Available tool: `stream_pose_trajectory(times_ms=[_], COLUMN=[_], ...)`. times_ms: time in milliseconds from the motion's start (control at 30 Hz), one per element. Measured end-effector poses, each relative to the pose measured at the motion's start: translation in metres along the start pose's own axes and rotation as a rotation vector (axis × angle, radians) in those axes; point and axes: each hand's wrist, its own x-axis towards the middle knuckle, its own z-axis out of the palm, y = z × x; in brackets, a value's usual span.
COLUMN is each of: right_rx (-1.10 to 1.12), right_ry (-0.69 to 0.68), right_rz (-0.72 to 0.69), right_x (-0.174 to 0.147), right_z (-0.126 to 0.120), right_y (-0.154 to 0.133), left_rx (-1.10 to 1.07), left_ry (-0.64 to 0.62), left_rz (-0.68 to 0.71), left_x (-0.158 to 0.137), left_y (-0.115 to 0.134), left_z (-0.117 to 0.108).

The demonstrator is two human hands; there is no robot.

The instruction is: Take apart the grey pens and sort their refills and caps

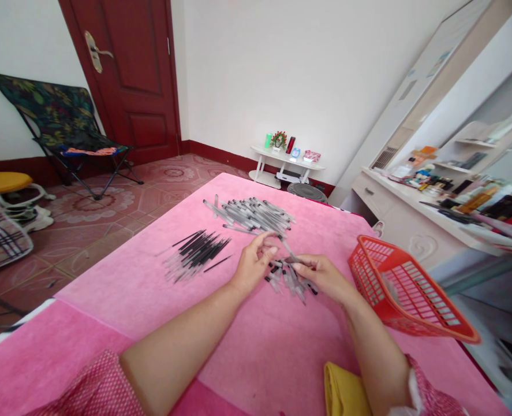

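Observation:
A clear pen slants between my two hands. My right hand pinches its lower end between thumb and fingers. At its upper end, the curled fingers of my left hand meet the pen; their exact grip is partly hidden. Beneath my right hand lies a loose heap of short clear pieces with black ends, which look like pen caps. Farther back is a pile of clear pens. Left of my left hand, thin black ink refills are spread side by side.
Pink cloth covers the table. A red plastic basket stands at the right edge, with a folded yellow cloth near my right forearm. Beyond the table are a folding chair, a low white shelf and a cluttered dresser.

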Motion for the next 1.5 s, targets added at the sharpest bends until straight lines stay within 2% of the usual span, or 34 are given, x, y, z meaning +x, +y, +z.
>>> stream_pose_trajectory(times_ms=[100, 333, 567, 733, 867, 1033, 1133, 1267, 1500], right_rx=[-0.069, -0.155, -0.254, -0.255, -0.276, -0.346, -0.37, -0.409, -0.479], right_ry=[-0.011, 0.021, 0.169, 0.324, 0.39, 0.369, 0.387, 0.448, 0.413], right_rz=[0.0, -0.032, -0.051, -0.083, -0.099, -0.118, -0.142, -0.173, -0.166], right_x=[0.0, 0.002, 0.004, 0.008, 0.01, 0.01, 0.009, 0.009, 0.007], right_z=[0.002, 0.0, -0.003, 0.006, 0.009, 0.007, 0.007, 0.009, 0.009], right_y=[0.002, 0.008, 0.016, 0.021, 0.024, 0.028, 0.029, 0.03, 0.026], left_rx=[0.032, 0.173, 0.227, 0.425, 0.503, 0.569, 0.627, 0.587, 0.484], left_ry=[0.047, 0.102, 0.064, 0.114, 0.144, 0.021, 0.007, 0.028, -0.01], left_rz=[0.034, -0.02, -0.063, -0.057, -0.071, -0.003, -0.022, -0.102, -0.021], left_x=[0.004, 0.007, 0.005, 0.002, 0.002, 0.001, 0.0, -0.001, 0.001], left_y=[-0.004, -0.007, -0.009, -0.013, -0.01, -0.007, -0.01, -0.012, -0.011], left_z=[-0.004, -0.007, -0.006, -0.009, -0.014, -0.011, -0.009, -0.01, -0.009])
